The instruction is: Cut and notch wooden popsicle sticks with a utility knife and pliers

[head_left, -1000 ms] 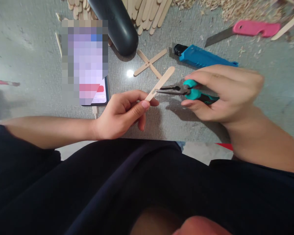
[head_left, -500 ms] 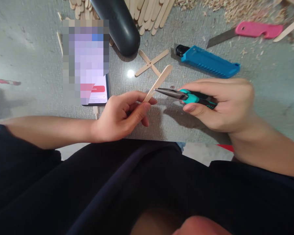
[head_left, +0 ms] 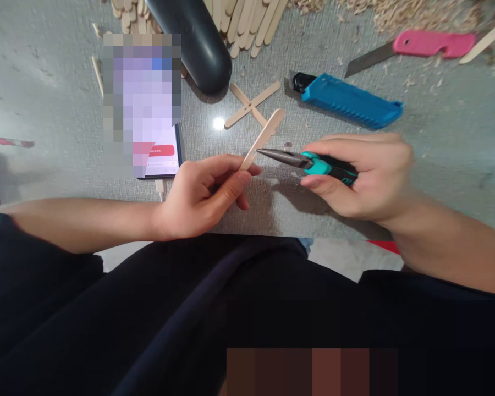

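The person's left hand point(head_left: 202, 195) is closed around the near end of a wooden stick point(head_left: 264, 137), pinching it between thumb and fingers. The stick rises slanting to the far right above the grey table point(head_left: 45, 93), with its rounded tip just beside a pair of crossed sticks point(head_left: 251, 104) that lie flat on the surface. The right hand point(head_left: 367, 176) is wrapped tightly round the teal handles of the pliers point(head_left: 297, 159). Their long, thin nose points left and meets the stick a little above the left hand's fingertips. Whether the nose actually nips the wood cannot be told.

Farther off, right of the crossed sticks, a blue utility knife point(head_left: 346, 99) lies slantwise, and beyond it at the far right lies a pink-handled knife point(head_left: 421, 45) with its blade bared. Wood shavings point(head_left: 416, 14) are strewn along the far edge. A heap of sticks point(head_left: 251, 22) sits at the far middle, partly behind a dark rounded cylinder point(head_left: 198, 38). A phone point(head_left: 165, 159) lies left of the held stick, just beyond the left hand, with a cable plugged into its near end. The person's dark clothing fills the near part of the view
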A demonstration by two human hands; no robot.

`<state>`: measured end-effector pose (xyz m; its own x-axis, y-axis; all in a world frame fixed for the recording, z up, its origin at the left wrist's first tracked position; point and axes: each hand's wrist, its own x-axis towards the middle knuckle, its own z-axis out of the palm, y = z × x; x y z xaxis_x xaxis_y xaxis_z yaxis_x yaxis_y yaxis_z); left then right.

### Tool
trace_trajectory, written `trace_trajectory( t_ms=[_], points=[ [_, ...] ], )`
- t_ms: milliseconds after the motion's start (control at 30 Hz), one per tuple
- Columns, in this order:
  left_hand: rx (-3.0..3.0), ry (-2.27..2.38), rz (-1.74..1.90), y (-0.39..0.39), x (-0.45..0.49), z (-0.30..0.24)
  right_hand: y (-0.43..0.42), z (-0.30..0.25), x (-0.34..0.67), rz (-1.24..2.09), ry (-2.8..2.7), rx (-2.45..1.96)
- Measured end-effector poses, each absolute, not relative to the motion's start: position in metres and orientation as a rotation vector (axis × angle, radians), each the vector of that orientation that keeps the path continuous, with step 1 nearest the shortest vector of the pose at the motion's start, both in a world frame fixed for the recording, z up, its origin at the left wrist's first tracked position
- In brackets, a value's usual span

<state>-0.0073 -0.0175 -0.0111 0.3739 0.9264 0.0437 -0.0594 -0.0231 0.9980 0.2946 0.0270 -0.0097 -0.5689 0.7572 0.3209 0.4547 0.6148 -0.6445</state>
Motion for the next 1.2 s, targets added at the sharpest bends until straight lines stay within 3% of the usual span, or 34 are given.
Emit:
trace_trajectory(
  t_ms=[467, 533, 800, 1200],
  points=[
    [1.017, 0.864, 0.769, -0.006, -0.004, -0.001, 0.047, -0.035, 0.303, -0.553, -2.322, -0.853],
    [1.018, 0.867, 0.776, -0.006, -0.004, -0.002, 0.044, -0.032, 0.303, -0.47, -2.324, -0.876],
    [1.111, 0.873, 0.829, -0.007, -0.005, -0.007, 0.036, -0.014, 0.296, 0.491, -2.244, -0.948],
    [1.318, 0.941, 0.983, -0.014, -0.004, -0.013, 0.029, -0.004, 0.295, 0.845, -2.111, -1.065]
  ],
)
